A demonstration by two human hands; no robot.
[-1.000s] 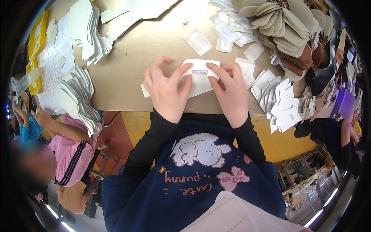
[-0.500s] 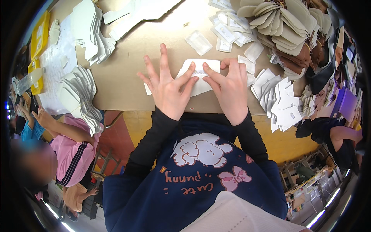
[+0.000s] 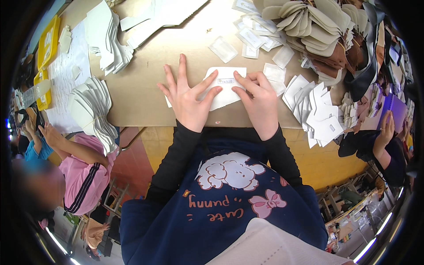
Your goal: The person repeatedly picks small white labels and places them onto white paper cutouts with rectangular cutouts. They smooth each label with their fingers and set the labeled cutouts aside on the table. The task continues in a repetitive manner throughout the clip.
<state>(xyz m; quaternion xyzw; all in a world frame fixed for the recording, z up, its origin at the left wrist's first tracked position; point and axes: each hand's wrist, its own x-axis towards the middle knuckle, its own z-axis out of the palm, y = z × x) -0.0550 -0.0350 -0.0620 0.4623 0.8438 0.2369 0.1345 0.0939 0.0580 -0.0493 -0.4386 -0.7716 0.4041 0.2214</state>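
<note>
A white cut piece [image 3: 224,100] lies on the table in front of me, with a small printed label [image 3: 225,81] near its upper middle. My left hand [image 3: 191,99] is spread wide, its thumb and index fingertips touching the piece left of the label. From the other side, my right hand [image 3: 259,97] rests thumb and index fingertips on the piece, slightly apart, while its other fingers are bent. Neither hand grips the piece. A further white edge [image 3: 168,102] peeks out beneath my left hand.
White cut pieces stand in stacks [image 3: 90,106] at left and lie fanned [image 3: 316,110] at right. Small translucent packets [image 3: 224,49] lie beyond my hands. Beige pieces [image 3: 309,24] heap at far right. Yellow trays [image 3: 47,42] sit far left. A person in pink [image 3: 84,176] is at left.
My fingertips have drawn back from the label's ends, so more of it shows. My right hand's bent fingers have moved in slightly. The whole view has shifted a little.
</note>
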